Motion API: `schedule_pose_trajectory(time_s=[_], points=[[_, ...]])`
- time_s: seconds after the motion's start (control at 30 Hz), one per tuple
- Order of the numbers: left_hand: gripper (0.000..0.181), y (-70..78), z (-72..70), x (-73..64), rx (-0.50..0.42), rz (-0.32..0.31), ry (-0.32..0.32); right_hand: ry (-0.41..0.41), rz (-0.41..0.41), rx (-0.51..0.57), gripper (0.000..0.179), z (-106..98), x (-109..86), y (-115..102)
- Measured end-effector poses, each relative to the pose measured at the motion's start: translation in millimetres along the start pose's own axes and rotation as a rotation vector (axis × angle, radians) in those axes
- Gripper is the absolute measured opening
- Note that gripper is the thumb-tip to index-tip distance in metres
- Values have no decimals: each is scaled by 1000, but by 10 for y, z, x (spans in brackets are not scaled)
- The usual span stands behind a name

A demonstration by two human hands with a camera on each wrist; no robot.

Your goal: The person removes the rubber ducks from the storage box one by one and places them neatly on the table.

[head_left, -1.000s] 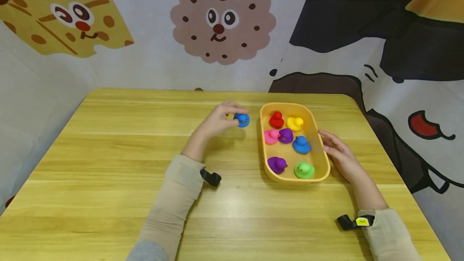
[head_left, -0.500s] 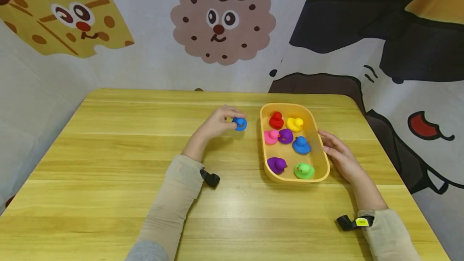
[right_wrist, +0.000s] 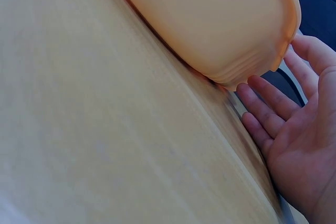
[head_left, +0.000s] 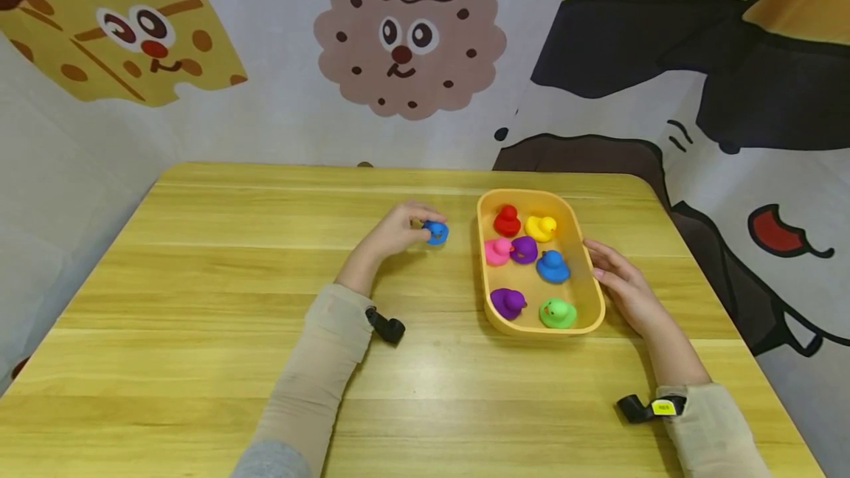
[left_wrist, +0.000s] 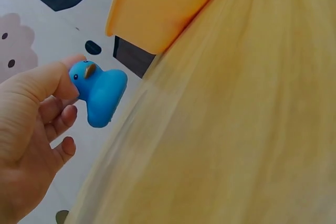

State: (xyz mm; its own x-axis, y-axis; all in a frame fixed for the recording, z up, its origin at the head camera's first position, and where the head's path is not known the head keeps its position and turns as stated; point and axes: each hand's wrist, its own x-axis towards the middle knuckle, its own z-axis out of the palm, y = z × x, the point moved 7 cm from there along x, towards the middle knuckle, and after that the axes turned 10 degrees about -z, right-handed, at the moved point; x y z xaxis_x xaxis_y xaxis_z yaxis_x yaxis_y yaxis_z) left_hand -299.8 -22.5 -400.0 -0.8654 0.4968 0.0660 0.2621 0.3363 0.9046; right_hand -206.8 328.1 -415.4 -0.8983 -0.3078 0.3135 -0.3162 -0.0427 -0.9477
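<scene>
Handling step, apparently: your left hand [head_left: 400, 230] pinches a blue rubber duck [left_wrist: 106, 95]; your right hand [head_left: 624, 285], fingers loosely extended, touches the orange tray [right_wrist: 210, 17]; next likely needs steady pinch.

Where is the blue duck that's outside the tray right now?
In the head view, the blue duck is pinched in the left hand, left of the tray and roughly level with the red duck inside it.

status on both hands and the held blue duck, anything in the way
Left hand pinches small blue toy duck, outside yellow-orange rounded rectangular tray. Right hand touches tray's right side. No obstacle seen between held duck and tray.
</scene>
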Motion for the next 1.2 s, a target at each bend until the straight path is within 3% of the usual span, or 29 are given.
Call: schedule_pose_trajectory(time_s=[0.8, 1.2], points=[[29, -107, 48, 24, -43, -7, -10, -4, 5, -9, 46, -9, 3, 12], [35, -29, 31, 9, -39, -33, -19, -3, 12, -12, 46, -8, 1, 8]])
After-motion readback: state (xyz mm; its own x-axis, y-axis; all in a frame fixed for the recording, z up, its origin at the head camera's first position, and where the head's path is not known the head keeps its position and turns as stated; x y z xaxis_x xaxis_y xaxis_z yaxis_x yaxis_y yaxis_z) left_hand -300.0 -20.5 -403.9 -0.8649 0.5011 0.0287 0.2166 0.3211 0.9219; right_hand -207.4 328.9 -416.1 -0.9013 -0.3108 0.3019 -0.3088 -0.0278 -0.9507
